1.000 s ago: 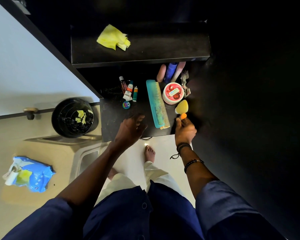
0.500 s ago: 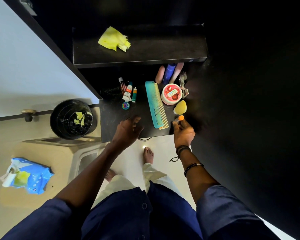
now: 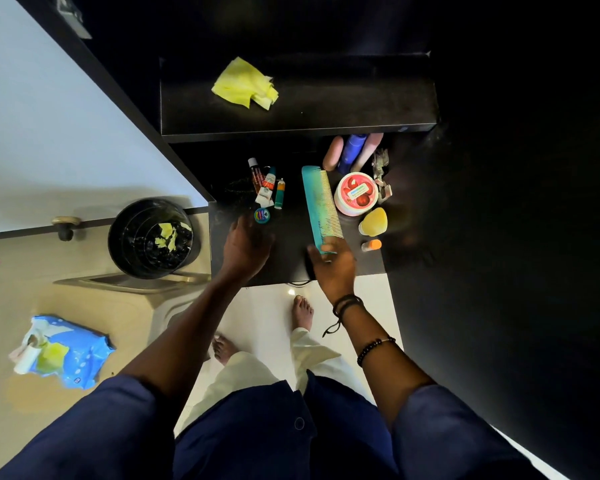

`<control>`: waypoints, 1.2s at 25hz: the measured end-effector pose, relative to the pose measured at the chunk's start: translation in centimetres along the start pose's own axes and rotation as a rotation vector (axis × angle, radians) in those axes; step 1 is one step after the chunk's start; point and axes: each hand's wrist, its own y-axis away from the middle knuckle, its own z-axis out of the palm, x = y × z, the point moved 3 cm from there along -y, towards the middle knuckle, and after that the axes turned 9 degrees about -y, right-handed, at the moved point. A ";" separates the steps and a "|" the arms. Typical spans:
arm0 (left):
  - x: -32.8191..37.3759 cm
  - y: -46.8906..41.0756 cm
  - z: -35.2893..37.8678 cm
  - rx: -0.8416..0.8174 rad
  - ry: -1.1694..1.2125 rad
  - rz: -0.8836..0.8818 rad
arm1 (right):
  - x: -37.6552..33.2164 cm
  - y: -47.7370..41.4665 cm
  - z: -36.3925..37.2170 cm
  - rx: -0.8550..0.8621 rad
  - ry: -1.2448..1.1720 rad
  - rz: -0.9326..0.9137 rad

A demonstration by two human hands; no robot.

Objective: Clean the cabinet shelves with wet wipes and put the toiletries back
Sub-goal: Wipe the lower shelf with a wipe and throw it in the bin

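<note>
- Head view, looking down into a black cabinet. Two shelves show: upper shelf (image 3: 326,98) and lower shelf (image 3: 291,258).
- Upper shelf: one crumpled yellow wipe (image 3: 245,83) toward its left end. Nothing else visible on it.
- Lower shelf holds the toiletries. Left cluster: small tubes (image 3: 266,186) lying side by side, with a small round tin (image 3: 262,215) just in front of them.
- Middle: teal comb (image 3: 320,206) lying lengthwise, front to back.
- Right of the comb: round jar with red-and-white lid (image 3: 356,194); behind it, bottles (image 3: 352,152) partly tucked under the upper shelf. A metal item sits at the jar's right; too dim to identify.
- In front of the jar: yellow sponge (image 3: 374,221), then a small orange-capped bottle (image 3: 371,244) near the shelf's front right corner, standing free of both hands.
- Right hand (image 3: 331,268): over the near end of the comb, fingers curved and touching it. Cannot tell whether it actually grips the comb.
- Left hand (image 3: 245,249): loose, fingers spread, grasping nothing, over bare shelf just beside the round tin. Motion blur here.
- Off the cabinet, left side: black bin (image 3: 153,237) with yellow scraps inside, standing on a beige counter (image 3: 25,296).
- Wet wipes pack (image 3: 63,351), blue, lying on the same counter, flap open, well apart from the cabinet.
- Bare feet and white floor visible below the lower shelf edge.
</note>
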 end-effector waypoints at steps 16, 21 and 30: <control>3.0 -9.1 2.4 -0.075 0.476 -0.014 | -6.4 -7.8 9.5 -0.414 0.097 0.070; 5.2 -8.1 4.1 -0.206 0.596 0.093 | -6.1 -7.6 6.6 -0.311 0.129 -0.034; 7.2 -5.2 7.7 -0.395 0.550 0.144 | -5.2 -5.6 1.5 -0.250 0.209 -0.068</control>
